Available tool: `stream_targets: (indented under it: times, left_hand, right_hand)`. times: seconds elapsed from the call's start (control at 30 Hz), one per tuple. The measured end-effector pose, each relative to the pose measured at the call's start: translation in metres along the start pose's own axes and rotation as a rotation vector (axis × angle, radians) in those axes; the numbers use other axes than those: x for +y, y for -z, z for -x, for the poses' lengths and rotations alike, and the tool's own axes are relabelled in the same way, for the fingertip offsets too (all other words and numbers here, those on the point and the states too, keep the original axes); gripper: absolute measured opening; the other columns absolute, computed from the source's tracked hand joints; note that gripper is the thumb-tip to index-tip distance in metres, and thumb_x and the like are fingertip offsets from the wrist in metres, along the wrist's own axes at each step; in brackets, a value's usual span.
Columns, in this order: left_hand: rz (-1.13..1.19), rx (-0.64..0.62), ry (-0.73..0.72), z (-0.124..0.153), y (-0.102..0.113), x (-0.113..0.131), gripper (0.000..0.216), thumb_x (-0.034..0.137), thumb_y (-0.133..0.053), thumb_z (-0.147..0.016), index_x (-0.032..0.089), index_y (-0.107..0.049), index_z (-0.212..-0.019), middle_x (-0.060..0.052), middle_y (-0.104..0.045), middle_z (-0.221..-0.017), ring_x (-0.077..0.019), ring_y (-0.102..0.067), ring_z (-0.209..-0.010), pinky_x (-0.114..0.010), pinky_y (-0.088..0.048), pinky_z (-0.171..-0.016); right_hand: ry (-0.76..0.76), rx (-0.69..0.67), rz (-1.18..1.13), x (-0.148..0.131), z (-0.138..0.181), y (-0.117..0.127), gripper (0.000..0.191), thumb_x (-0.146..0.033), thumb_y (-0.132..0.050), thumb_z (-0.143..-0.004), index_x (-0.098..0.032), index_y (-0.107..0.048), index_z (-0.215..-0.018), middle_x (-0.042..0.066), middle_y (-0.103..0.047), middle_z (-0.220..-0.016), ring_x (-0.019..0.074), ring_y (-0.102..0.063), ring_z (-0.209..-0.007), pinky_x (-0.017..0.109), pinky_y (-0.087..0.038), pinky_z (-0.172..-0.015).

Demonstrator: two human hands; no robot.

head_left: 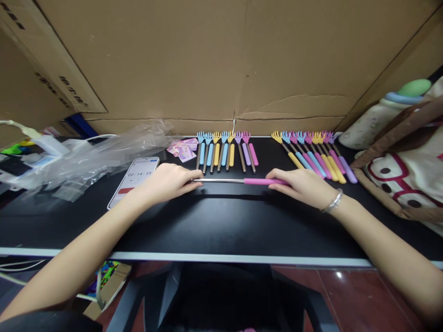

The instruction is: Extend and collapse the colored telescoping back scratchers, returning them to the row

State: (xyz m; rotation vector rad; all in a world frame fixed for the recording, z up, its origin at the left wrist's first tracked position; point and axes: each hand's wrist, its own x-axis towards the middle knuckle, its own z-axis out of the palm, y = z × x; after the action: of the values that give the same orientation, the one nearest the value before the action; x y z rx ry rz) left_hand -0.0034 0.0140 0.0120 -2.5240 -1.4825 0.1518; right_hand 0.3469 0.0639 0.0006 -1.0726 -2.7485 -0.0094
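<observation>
A metal rod with a pink handle [258,181], part of a back scratcher, lies level between my hands above the black table. My left hand [176,181] pinches the bare rod end; no claw shows there. Around the pink handle's far end, the fingers of my right hand [299,185] are closed. Just behind the rod is a row of claw-headed rods [224,152] in blue, yellow, purple and pink, with loose coloured handles [231,155] lying between them. Further right, several back scratchers with handles fitted [313,157] lie slanted side by side.
A phone [122,189] showing a timer lies beside my left forearm. Behind it are crumpled clear plastic bags [104,152] and small printed cards [185,150]. At right stand a bottle [367,120] and a cloth bag [411,161]. Cardboard [221,60] walls the table's back.
</observation>
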Motion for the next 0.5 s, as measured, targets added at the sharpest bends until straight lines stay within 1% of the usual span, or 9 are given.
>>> stream_targets:
  times: [0.17, 0.3, 0.5]
  left_hand:
    - [0.015, -0.023, 0.012, -0.0004, -0.0019, -0.0039, 0.032, 0.044, -0.038, -0.100, 0.023, -0.061, -0.092, -0.002, -0.072, -0.078, -0.0195, -0.068, -0.073, -0.025, -0.028, -0.054]
    - [-0.015, 0.008, -0.004, -0.0016, -0.0050, -0.0044, 0.033, 0.042, -0.036, -0.101, 0.022, -0.061, -0.093, -0.004, -0.073, -0.083, -0.0207, -0.069, -0.076, -0.027, -0.028, -0.055]
    - [-0.020, 0.012, -0.073, -0.0026, -0.0098, -0.0037, 0.031, 0.041, -0.037, -0.102, 0.022, -0.060, -0.092, -0.002, -0.073, -0.080, -0.0197, -0.068, -0.073, -0.027, -0.028, -0.055]
  right_hand:
    - [-0.014, 0.019, 0.057, 0.0030, 0.0011, -0.0003, 0.033, -0.049, -0.040, -0.097, -0.024, -0.061, -0.094, -0.002, -0.064, -0.060, 0.0152, -0.060, -0.054, 0.023, -0.031, -0.052]
    - [-0.019, 0.001, 0.056, 0.0014, 0.0010, 0.0003, 0.031, -0.047, -0.039, -0.097, -0.024, -0.061, -0.095, -0.002, -0.064, -0.060, 0.0147, -0.059, -0.053, 0.023, -0.030, -0.052]
    - [-0.030, -0.064, 0.065, -0.0013, 0.0008, 0.0017, 0.029, -0.045, -0.041, -0.096, -0.024, -0.061, -0.096, -0.001, -0.063, -0.060, 0.0150, -0.059, -0.053, 0.023, -0.029, -0.052]
